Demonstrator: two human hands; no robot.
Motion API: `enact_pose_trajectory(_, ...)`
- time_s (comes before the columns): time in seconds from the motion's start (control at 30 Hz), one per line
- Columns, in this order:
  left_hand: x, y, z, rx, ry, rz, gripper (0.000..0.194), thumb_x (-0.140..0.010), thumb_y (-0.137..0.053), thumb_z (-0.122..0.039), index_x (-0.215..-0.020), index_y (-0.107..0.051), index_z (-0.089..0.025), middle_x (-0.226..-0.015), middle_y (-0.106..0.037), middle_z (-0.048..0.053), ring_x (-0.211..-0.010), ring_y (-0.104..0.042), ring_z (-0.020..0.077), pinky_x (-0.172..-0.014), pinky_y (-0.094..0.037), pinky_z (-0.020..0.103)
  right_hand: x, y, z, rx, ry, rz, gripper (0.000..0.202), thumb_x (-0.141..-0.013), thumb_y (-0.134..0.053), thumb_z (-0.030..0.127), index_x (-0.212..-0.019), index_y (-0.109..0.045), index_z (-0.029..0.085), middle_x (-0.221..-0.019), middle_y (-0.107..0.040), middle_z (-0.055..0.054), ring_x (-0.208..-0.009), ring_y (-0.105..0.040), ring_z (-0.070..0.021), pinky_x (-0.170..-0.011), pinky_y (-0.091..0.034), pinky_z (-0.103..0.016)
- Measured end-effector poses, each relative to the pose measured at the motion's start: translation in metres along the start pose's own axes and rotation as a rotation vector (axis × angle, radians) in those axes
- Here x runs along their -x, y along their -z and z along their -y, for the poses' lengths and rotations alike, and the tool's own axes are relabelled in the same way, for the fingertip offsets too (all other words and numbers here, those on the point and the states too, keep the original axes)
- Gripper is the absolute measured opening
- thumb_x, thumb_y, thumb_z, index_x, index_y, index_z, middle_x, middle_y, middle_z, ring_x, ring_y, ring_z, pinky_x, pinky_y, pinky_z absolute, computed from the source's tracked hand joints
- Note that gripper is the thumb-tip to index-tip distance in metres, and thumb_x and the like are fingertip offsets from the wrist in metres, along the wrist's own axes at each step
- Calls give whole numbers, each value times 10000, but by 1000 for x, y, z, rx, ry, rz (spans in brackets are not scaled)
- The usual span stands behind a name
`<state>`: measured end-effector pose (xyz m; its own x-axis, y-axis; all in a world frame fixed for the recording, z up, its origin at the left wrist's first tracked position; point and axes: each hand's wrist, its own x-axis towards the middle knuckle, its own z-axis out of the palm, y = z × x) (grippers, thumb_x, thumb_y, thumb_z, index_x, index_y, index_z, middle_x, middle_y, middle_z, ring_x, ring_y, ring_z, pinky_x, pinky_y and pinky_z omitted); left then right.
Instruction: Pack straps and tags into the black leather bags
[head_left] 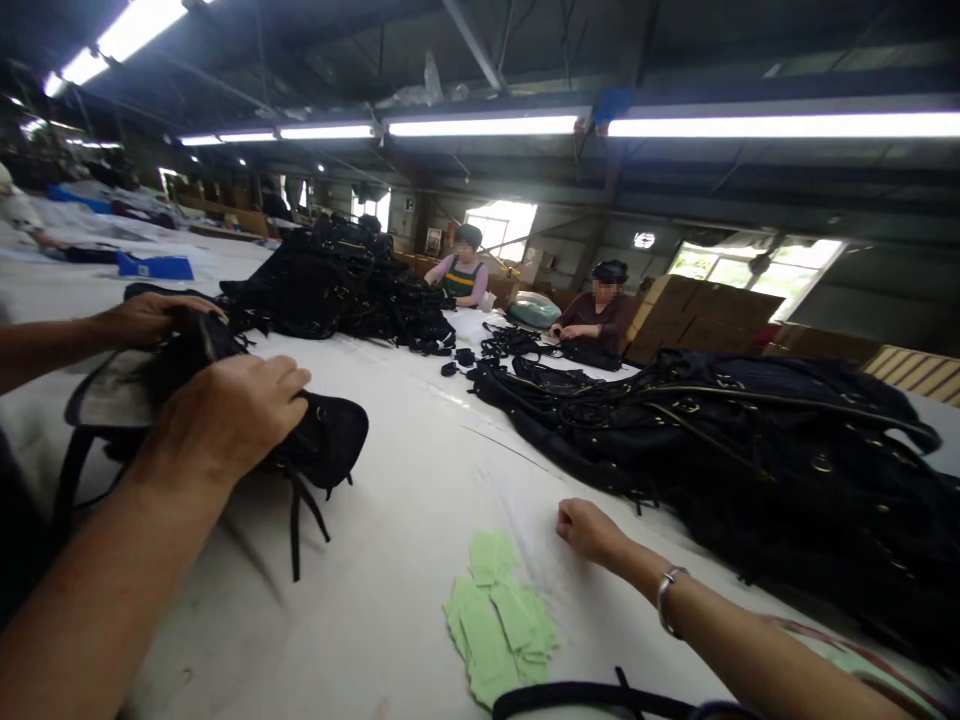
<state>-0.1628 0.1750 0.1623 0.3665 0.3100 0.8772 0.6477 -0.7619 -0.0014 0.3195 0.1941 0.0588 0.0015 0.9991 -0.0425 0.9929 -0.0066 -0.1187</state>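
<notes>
now both hands are on one black bag [330, 440], which lies at the left of the white table [420, 450], close to the person. the left hand [146, 318] sits at the bag's far upper edge, fingers curled together over the rim. the right hand [229, 415] lies over the middle of the bag, fingers bent and closed on the dark fabric, thumb hidden. a thin strap [294, 535] hangs from the bag toward the table edge.

as a judgement, the step in hand looks like gripping and turning or opening the bag between the two hands. the next move seems to call for a firm hold at the rim while the other hand shifts the body, keeping the loose strap from snagging.

a co-worker's hand [589, 530], loosely fisted, with a bracelet [667, 598] at the wrist, rests on the cloth just beside a small heap of green paper tags [499, 620]. a big pile of black bags [787, 450] lies at the right, another pile [330, 285] farther back, and two seated people [600, 310] work at the table's far side.
</notes>
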Motion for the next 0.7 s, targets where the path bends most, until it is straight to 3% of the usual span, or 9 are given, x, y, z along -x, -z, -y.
enact_pose_trajectory(0.1,-17,24,18,136,-38,-25,607,-1011,-116,-341,-584,-481,-110,-858,-394,13,-1062,-464,144,-657,-246,343,5,12,-1,-25,-16,-41,121,-871,-572,66,-774,-594,136,-813,-609,-28,-778,-560,-170,-652,-383,-273)
enact_pose_trajectory(0.2,-27,32,25,164,-105,-45,589,-967,-312,-518,-526,-413,-141,-692,-350,-15,-786,-444,96,-610,-190,336,13,35,-2,-79,-18,-75,123,-906,-556,85,-801,-592,137,-826,-619,-21,-793,-572,-160,-657,-407,-260)
enact_pose_trajectory(0.33,-37,22,9,92,-19,-251,401,-819,-542,-435,-567,-351,-188,-714,-234,-8,-645,-251,123,-600,-90,320,24,59,-2,-141,-21,-83,95,-905,-592,105,-815,-603,135,-805,-622,-5,-725,-571,-137,-632,-434,-246)
enact_pose_trajectory(0.43,-43,14,-3,88,-13,-238,445,-811,-572,-428,-557,-294,-191,-735,-155,-7,-633,-153,147,-616,-48,331,30,59,2,-158,-19,-67,69,-904,-614,133,-835,-619,132,-772,-617,2,-672,-564,-129,-601,-442,-242)
enact_pose_trajectory(0.53,-49,8,6,94,-18,-236,492,-855,-514,-510,-538,-314,-191,-705,-153,-17,-614,-173,130,-627,-60,333,28,44,7,-142,14,-42,57,-894,-621,125,-839,-633,134,-785,-633,3,-718,-589,-142,-649,-470,-260)
enact_pose_trajectory(0.6,-51,0,22,199,-76,-149,544,-891,-392,-598,-536,-345,-189,-669,-143,-34,-591,-233,98,-626,-95,337,23,30,9,-117,35,-35,23,-878,-642,122,-860,-641,137,-840,-647,-6,-784,-601,-158,-715,-484,-287)
enact_pose_trajectory(0.7,-45,-22,48,368,-164,171,650,-913,-140,-690,-489,-351,-244,-639,-89,-33,-555,-294,119,-608,-109,342,12,11,8,-82,49,-42,98,-828,-710,148,-894,-639,137,-933,-646,-29,-852,-590,-177,-777,-476,-318)
